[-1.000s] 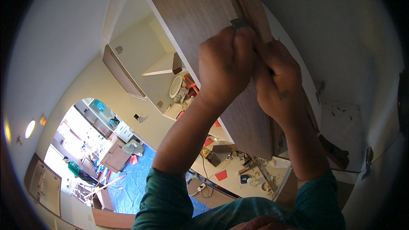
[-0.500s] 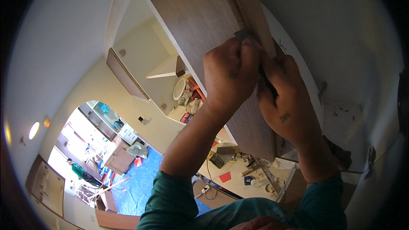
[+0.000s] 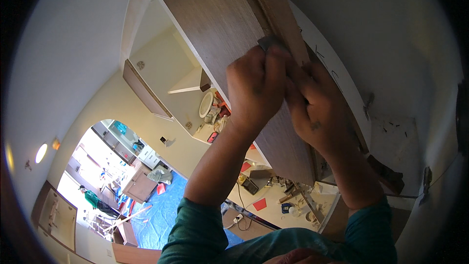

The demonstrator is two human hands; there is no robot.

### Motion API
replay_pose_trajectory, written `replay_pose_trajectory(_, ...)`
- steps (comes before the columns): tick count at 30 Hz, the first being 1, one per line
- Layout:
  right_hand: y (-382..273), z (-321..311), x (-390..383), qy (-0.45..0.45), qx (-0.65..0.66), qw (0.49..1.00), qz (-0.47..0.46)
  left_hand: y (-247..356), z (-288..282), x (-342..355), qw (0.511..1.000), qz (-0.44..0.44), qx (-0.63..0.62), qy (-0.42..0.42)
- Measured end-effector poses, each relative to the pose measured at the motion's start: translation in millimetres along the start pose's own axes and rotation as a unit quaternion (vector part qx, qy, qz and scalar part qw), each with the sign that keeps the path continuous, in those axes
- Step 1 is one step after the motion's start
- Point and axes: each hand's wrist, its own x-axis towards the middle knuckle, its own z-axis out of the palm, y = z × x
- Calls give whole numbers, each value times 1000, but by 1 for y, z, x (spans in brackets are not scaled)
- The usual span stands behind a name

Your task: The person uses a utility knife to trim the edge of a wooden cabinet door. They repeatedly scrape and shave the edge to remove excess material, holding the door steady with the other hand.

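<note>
A wood-grain cabinet panel [image 3: 210, 24] slants down in front of me, with a brown wooden strip [image 3: 278, 10] along its right edge. My left hand [image 3: 254, 83] is closed on a dark, flat tool [image 3: 267, 42], whose end shows above the fingers at the seam between panel and strip. Close against it on the right, my right hand [image 3: 317, 107] is closed too, apparently round the same tool's lower part. The fingers cover most of the tool, so its kind cannot be made out.
An open cabinet left of the panel holds a white round container [image 3: 206, 104]. Below lie a cluttered worktop with a red card [image 3: 260, 204] and a cord. Bent nails or wires [image 3: 334, 74] stick out at right. Past an archway, a person [image 3: 93, 198] stands near a blue floor sheet [image 3: 161, 215].
Both hands and the tool have shifted slightly left in the picture, still together at the panel's seam. The panel and room have also shifted a little in view.
</note>
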Motion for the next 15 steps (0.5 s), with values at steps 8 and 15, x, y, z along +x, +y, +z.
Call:
replay_pose_trajectory(8,3,4,-1,21,3,1000,-13,0,1,-1,1000,-8,5,9)
replay_pose_trajectory(15,-2,4,8,42,6,999,-16,-5,2,2,999,43,31,14)
